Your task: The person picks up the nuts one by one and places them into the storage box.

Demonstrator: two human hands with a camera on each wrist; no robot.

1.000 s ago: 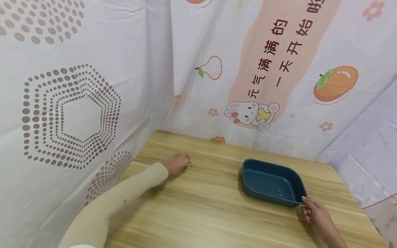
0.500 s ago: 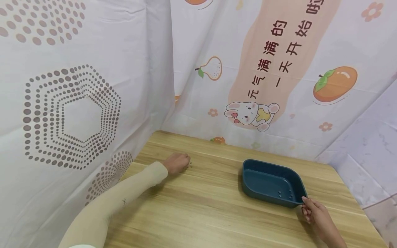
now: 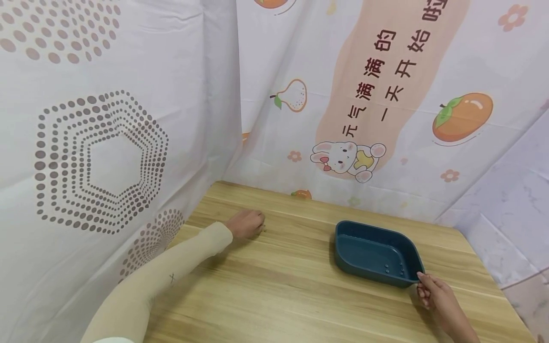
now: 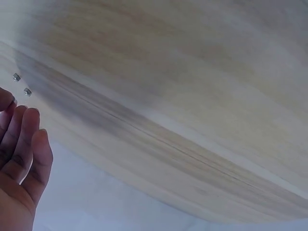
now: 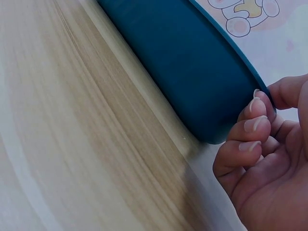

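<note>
In the head view my left hand [image 3: 246, 224] is low over the left part of the table, fingertips beside small metal nuts. Two nuts [image 4: 27, 92] lie on the wood in the left wrist view, just beyond the thumb and fingers. A small dark bit, apparently another nut, shows between the fingertips, mostly hidden; the other fingers are loosely bent. My right hand [image 3: 441, 297] pinches the near right corner of a dark teal plastic tray [image 3: 364, 274], thumb over the rim and curled fingers against the outer wall. Several nuts [image 3: 387, 271] lie inside the tray toward its right end.
The wooden table [image 3: 274, 286] carries everything. A white curtain [image 3: 184, 95] with dotted patterns hangs close along the left side. A printed curtain [image 3: 274, 157] with fruit and a rabbit closes off the back edge.
My left hand has shifted slightly up and right, covering part of the loose nuts in the head view. The right hand and the tray have stayed put.
</note>
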